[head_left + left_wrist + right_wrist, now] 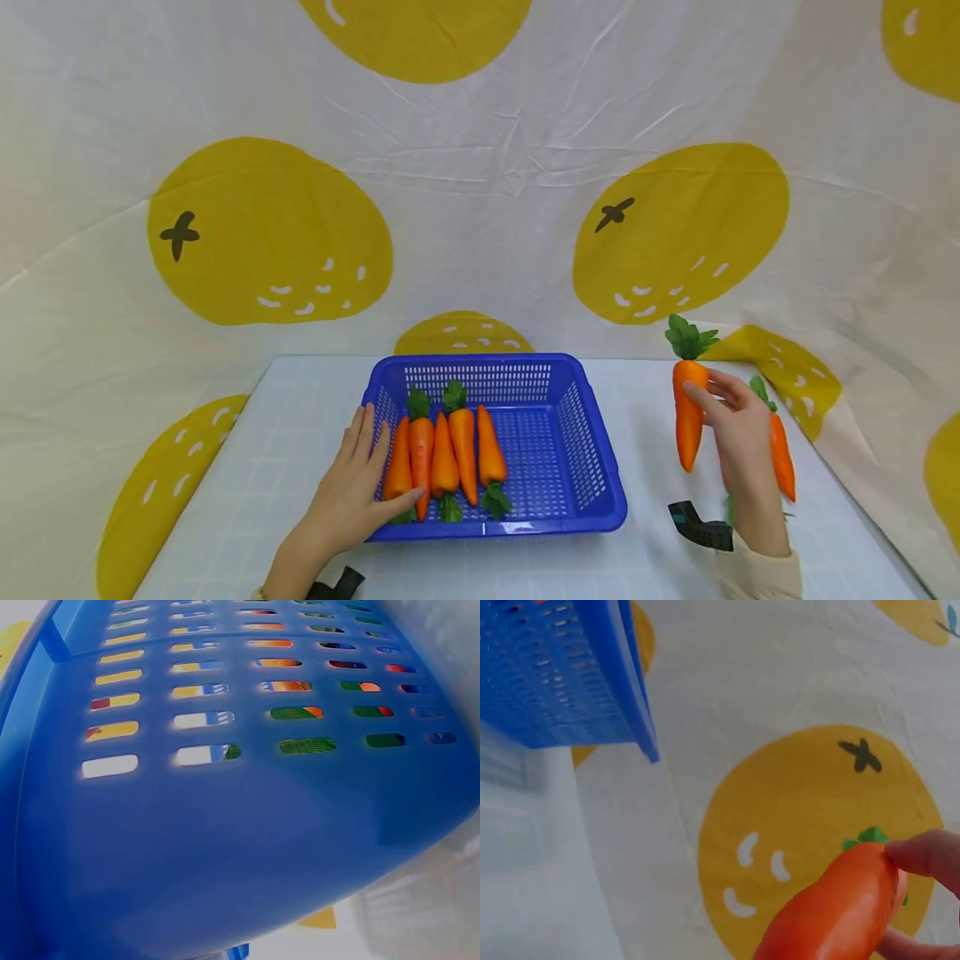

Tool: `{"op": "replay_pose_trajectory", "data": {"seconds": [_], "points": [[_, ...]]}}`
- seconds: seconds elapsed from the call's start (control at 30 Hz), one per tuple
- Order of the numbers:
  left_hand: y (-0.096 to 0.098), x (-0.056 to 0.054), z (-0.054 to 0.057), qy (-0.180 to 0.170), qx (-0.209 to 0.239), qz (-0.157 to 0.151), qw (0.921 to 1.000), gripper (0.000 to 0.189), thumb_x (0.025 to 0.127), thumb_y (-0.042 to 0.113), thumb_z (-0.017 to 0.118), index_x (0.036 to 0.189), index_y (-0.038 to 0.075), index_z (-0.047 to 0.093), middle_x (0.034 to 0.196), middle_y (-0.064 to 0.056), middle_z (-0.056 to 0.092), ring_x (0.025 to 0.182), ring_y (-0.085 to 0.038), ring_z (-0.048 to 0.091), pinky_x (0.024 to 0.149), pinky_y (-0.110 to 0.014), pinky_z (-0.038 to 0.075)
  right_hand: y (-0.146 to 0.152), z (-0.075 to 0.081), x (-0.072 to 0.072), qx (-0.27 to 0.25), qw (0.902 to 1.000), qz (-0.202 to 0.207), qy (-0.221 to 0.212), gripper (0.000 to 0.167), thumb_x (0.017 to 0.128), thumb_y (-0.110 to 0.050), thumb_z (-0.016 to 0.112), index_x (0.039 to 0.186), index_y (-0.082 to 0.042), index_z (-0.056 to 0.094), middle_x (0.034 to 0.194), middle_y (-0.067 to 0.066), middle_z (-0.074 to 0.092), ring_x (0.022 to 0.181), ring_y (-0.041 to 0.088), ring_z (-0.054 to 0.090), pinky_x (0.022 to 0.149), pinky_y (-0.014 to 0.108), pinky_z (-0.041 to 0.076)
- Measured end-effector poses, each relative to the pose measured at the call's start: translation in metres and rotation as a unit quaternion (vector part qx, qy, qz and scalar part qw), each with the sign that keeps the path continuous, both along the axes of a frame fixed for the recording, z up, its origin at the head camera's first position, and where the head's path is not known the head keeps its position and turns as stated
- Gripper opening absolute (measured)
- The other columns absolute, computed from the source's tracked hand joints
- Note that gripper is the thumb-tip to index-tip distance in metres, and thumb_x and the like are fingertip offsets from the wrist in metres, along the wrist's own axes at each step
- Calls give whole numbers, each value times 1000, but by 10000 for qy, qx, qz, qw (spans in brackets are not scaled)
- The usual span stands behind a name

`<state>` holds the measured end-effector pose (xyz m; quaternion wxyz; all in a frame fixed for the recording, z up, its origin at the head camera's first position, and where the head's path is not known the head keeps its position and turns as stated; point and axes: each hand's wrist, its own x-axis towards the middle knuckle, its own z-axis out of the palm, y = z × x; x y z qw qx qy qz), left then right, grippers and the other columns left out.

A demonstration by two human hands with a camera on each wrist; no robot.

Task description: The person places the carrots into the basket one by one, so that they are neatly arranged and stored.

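We see the right hand pinching a carrot upright near the far right corner of the table, the left hand, fingers straight, over the left rim of the basket

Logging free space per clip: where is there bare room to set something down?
The blue basket is bare between the rightmost of its five carrots and its right wall. The table is free left of the left hand, and between basket and held carrot. Crowded: the basket's left half, and right of the right hand, where another carrot lies.
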<state>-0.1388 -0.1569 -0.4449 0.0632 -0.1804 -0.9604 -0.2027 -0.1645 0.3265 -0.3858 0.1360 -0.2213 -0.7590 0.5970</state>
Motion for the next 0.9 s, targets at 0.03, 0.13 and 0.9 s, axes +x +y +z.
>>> {"op": "replay_pose_trajectory", "data": {"seconds": [0.03, 0.13, 0.9], "points": [[0, 0, 0, -6, -2, -7, 10000, 104, 84, 68, 62, 148, -9, 37, 162, -27, 4, 150, -41, -1, 113, -61, 21, -2, 2, 1, -83, 9999, 26, 102, 63, 92, -41, 70, 144, -12, 51, 111, -10, 56, 97, 10, 53, 72, 14, 50], [0, 0, 0, -27, 1, -14, 10000, 103, 85, 68, 62, 148, -9, 35, 162, -27, 3, 150, -41, -2, 113, -61, 23, -9, 5, 2, -194, 9990, 147, 367, 60, 91, -38, 71, 142, -11, 53, 106, -13, 60, 96, 8, 55, 72, 14, 50], [0, 1, 1, -119, 13, 80, 9999, 108, 83, 70, 62, 149, -10, 33, 163, -26, 2, 150, -40, -3, 115, -61, 17, -73, 47, -11, 140, 9751, 1514, 1617, 45, 96, -23, 66, 135, -2, 55, 100, -6, 67, 88, 10, 66, 71, 23, 56]]}}
